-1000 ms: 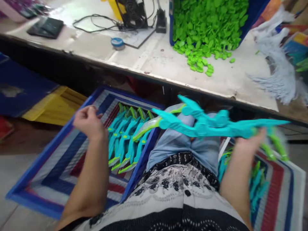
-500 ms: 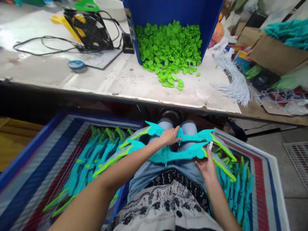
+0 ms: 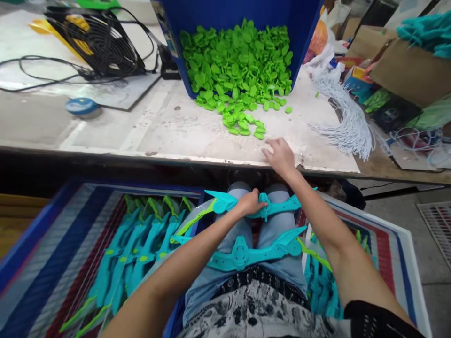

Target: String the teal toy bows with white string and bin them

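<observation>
My left hand (image 3: 251, 203) is closed around a teal plastic toy bow (image 3: 282, 205) lying across my knees. A second teal bow (image 3: 246, 252) rests on my lap nearer my body, untouched. My right hand (image 3: 278, 154) reaches over the table's front edge, fingers curled down onto the tabletop just below the spilled pile of small green plastic pieces (image 3: 243, 123). Whether those fingers hold a piece is hidden. More green pieces (image 3: 239, 56) fill the tipped blue bin (image 3: 306, 19) behind.
A striped blue-rimmed tray (image 3: 42, 244) at my left holds several finished teal bows (image 3: 141, 244); another striped tray (image 3: 398, 253) with bows sits at my right. On the table: a black fan (image 3: 102, 42), cables, blue tape roll (image 3: 82, 106), white strings (image 3: 347, 123), cardboard box (image 3: 408, 70).
My right hand let go of the lower bow and reached up onto the table near the green pieces. The left hand stays on the upper bow. Earlier, the bows were swung onto my lap.
</observation>
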The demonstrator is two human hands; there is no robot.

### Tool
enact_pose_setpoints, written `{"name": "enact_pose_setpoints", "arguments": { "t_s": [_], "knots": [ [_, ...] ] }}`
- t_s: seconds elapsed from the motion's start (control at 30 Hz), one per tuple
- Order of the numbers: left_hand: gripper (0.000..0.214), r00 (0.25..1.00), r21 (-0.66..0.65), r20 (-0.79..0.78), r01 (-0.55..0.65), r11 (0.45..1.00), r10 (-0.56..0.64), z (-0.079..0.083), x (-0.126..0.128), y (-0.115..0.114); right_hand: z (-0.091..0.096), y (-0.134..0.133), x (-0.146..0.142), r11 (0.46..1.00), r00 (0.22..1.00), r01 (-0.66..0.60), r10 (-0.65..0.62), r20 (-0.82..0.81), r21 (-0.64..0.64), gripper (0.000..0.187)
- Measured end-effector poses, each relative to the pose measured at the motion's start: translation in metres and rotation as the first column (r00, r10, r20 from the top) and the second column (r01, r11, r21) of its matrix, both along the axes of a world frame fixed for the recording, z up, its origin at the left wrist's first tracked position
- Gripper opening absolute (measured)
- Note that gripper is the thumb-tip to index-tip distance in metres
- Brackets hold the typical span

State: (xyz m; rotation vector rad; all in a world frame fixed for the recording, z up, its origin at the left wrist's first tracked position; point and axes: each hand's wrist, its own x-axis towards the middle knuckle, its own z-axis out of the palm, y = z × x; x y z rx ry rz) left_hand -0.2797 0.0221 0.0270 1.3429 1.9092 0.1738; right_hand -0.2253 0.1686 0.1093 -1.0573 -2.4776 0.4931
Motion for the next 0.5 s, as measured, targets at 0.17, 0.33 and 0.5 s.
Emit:
{"name": "enact_pose_setpoints", "arguments": {
  "t_s": [0.17, 0.33, 0.5],
  "knots": [
    [0.041, 0.978, 0.03, 0.206, -0.019, 0.999, 0.013, -0.009, -0.013, 0.008, -0.01, 0.038, -0.067, 0.997, 0.978, -0.009, -0.007, 0.206, 0.076, 0.024],
    [0.036, 0.901, -0.032, 0.417, -0.115, 0.993, 0.118, -0.013, -0.017, 0.009, -0.006, 0.013, -0.016, 0.988, 1.0, 0.016, -0.016, 0.0, -0.151, 0.013],
    [0.042, 0.628, 0.066, 0.733, -0.447, 0.892, 0.261, -0.01, -0.017, 0.004, -0.022, -0.059, 0.076, 0.382, 0.929, -0.247, -0.168, -0.33, -0.89, 0.033]
  ]
}}
